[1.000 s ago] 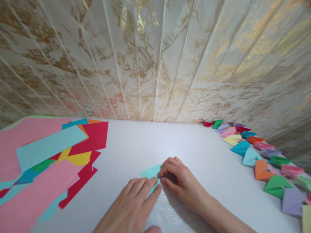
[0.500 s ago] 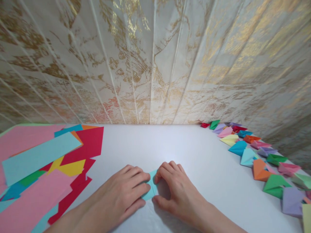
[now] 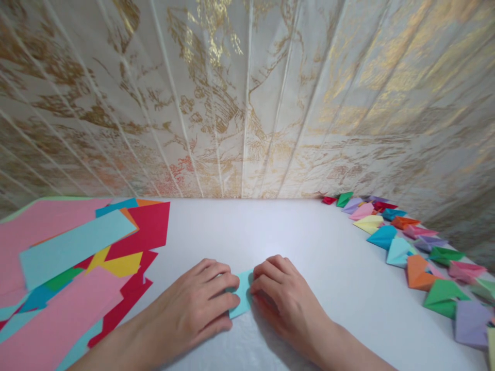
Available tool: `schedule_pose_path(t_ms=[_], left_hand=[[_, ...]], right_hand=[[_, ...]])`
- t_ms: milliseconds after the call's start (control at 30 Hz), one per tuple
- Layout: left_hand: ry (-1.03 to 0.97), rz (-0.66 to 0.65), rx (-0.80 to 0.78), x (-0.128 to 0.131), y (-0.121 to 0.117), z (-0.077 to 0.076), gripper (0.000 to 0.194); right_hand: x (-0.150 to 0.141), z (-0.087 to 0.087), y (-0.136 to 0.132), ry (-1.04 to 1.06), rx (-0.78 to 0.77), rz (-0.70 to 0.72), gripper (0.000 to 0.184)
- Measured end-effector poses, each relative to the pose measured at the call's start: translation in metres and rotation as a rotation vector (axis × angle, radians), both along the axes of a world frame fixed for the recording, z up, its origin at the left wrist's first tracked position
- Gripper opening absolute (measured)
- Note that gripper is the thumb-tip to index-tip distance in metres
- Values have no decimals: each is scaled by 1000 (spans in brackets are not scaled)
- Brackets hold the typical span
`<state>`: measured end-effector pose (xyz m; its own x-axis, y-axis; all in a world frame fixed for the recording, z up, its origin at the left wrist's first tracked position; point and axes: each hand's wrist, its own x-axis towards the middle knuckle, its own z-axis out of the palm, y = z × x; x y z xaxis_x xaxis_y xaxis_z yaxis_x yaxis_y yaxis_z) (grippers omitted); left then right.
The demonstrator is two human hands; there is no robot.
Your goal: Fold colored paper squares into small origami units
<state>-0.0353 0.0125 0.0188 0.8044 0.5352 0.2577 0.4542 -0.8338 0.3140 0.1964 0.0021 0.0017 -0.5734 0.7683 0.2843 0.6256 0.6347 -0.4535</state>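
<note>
A small folded piece of light blue paper lies on the white table, between my two hands. My left hand holds its left side down, with the fingertips over that edge. At its right edge, my right hand has its fingers curled and grips the paper, the thumb mostly tucked out of sight beneath. Both ends of the paper are partly hidden under fingers, so its full shape cannot be seen.
Loose coloured paper sheets and scraps, among them a red sheet and a pink one, overlap on the left. Several folded paper pieces, such as an orange one, line the right edge. A patterned curtain hangs behind the white table.
My right thumb has moved in from the paper's lower right corner and is now mostly hidden under the fingers. My left hand keeps its place; the view has shifted slightly.
</note>
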Motion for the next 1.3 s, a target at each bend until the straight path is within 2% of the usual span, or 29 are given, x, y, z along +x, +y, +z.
schedule_pose_path(t_ms=[100,200,333,400,500,767,867,967,1133,1300], left_hand=[[9,-44,115,1,0,-4,11],[-15,-35,120,4,-2,-9,18],[-66,157,-17,14,-4,-15,22],[-20,242,-75,19,-3,-15,17],[60,275,-127,25,-2,-12,16],[151,341,-64,32,-2,-18,17],[234,359,-62,35,-4,-15,15],[291,370,-59,37,-4,-12,14],[312,372,-83,39,-4,-10,17],[320,379,-65,39,-5,-12,16]], right_hand=[[1,0,-1,-82,115,54,17],[3,4,-1,-201,175,189,18],[8,13,0,-287,146,308,16],[10,18,1,-292,121,323,13],[14,22,1,-286,100,329,15],[18,20,-8,-228,50,298,21],[18,14,-12,-263,127,319,16],[18,11,-14,-303,215,349,20],[19,12,-13,-271,151,363,18],[18,13,-12,-286,171,360,19]])
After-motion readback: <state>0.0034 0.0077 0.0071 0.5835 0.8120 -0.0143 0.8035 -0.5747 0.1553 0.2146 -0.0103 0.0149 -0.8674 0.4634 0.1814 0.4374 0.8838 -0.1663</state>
